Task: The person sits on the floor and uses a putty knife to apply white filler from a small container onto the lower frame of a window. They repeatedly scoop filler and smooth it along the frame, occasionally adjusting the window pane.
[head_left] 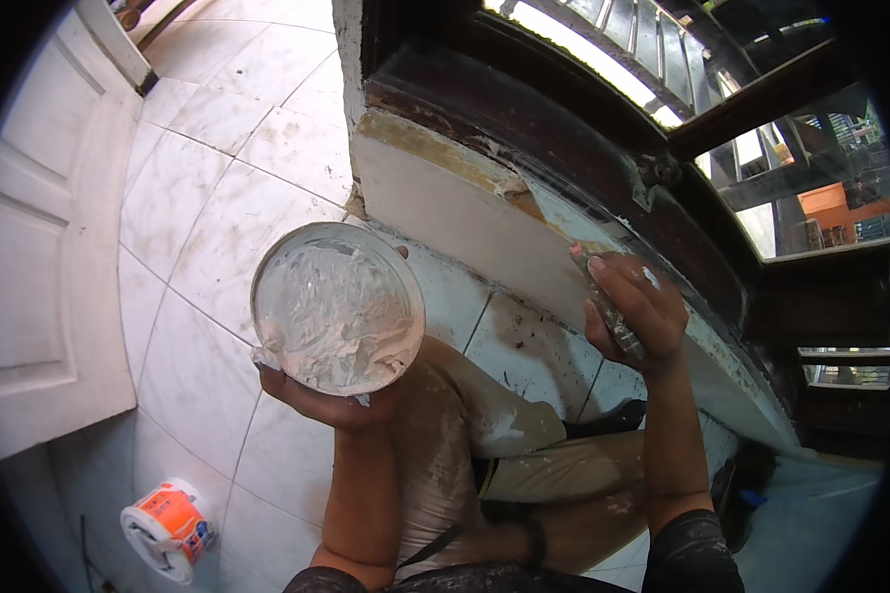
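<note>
My left hand (316,400) is closed round the edge and underside of a round, shallow pan or lid (257,287), held tilted toward me. Thick whitish-grey putty (341,321) is smeared over its inside, and some sticks to my fingers. In my right hand (648,306) is a narrow, putty-stained tool that looks like a putty knife (613,316), with a reddish tip. My fingers grip it beside the low wall (465,203) under the window. Its blade cannot be made out, nor whether it touches the wall. White putty marks a knuckle of that hand.
Along the wall runs a dark wooden window frame (564,148) with glass panes. A white panelled door (44,237) stands at the left. On the marbled tile floor (208,217), a white bucket with an orange label (173,529) lies at the lower left. My bent legs (435,445) are below.
</note>
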{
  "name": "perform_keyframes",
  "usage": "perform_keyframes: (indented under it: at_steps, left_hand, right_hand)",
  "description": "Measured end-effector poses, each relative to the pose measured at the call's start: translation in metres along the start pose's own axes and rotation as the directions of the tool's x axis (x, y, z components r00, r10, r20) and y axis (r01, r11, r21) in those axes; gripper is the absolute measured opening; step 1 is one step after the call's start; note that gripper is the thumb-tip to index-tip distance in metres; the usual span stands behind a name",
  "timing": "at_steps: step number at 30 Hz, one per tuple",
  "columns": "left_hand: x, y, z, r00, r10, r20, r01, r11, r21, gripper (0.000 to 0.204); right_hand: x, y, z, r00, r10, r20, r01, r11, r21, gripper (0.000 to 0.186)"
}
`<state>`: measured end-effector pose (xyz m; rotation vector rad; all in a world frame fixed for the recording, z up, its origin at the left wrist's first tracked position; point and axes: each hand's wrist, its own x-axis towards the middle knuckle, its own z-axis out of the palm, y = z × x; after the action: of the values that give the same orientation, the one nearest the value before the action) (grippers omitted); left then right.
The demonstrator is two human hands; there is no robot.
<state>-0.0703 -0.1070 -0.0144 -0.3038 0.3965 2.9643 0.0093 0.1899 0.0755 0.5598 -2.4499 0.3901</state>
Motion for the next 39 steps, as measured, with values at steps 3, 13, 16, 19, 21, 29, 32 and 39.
perform_keyframes:
  at_steps: [3,13,16,19,21,29,32,39]
  left_hand:
    - [0.001,0.001,-0.001,0.998,-0.063,0.031,0.065,0.997,-0.048,0.106]
    - [0.006,-0.005,0.001,0.993,-0.03,0.114,0.032,0.999,-0.017,0.106]
    - [0.004,-0.003,0.001,0.995,-0.058,0.075,0.06,0.998,-0.027,0.106]
    - [0.002,-0.001,0.001,0.997,-0.071,0.025,0.072,0.997,-0.004,0.106]
    - [0.001,-0.001,0.001,0.999,-0.034,-0.033,0.036,0.998,0.058,0.106]
    - [0.0,0.001,0.005,0.998,-0.066,-0.02,0.066,0.998,0.01,0.104]
    - [-0.004,0.004,0.001,0.999,-0.037,-0.021,0.038,0.997,0.066,0.097]
    - [-0.004,0.0,-0.003,0.988,0.009,-0.154,0.004,0.996,0.084,0.09]
  right_hand:
    - [0.002,0.001,-0.003,0.999,-0.031,0.003,0.031,0.999,-0.009,0.053]
    - [0.011,0.001,-0.006,1.0,-0.029,0.013,0.028,1.0,0.014,0.054]
    - [0.013,0.009,-0.004,0.999,0.015,0.046,-0.017,0.999,0.035,0.055]
    - [0.012,0.011,-0.008,0.998,0.022,0.055,-0.024,0.999,0.039,0.055]
    - [0.014,0.012,-0.012,0.996,0.013,0.088,-0.016,1.0,0.027,0.055]
    - [-0.02,0.015,-0.015,0.985,-0.003,0.172,0.044,0.971,-0.237,0.049]
    - [-0.039,0.003,-0.003,0.985,-0.014,0.171,0.081,0.917,-0.392,0.049]
    - [-0.059,-0.021,0.028,0.977,0.071,0.203,0.039,0.871,-0.489,0.054]
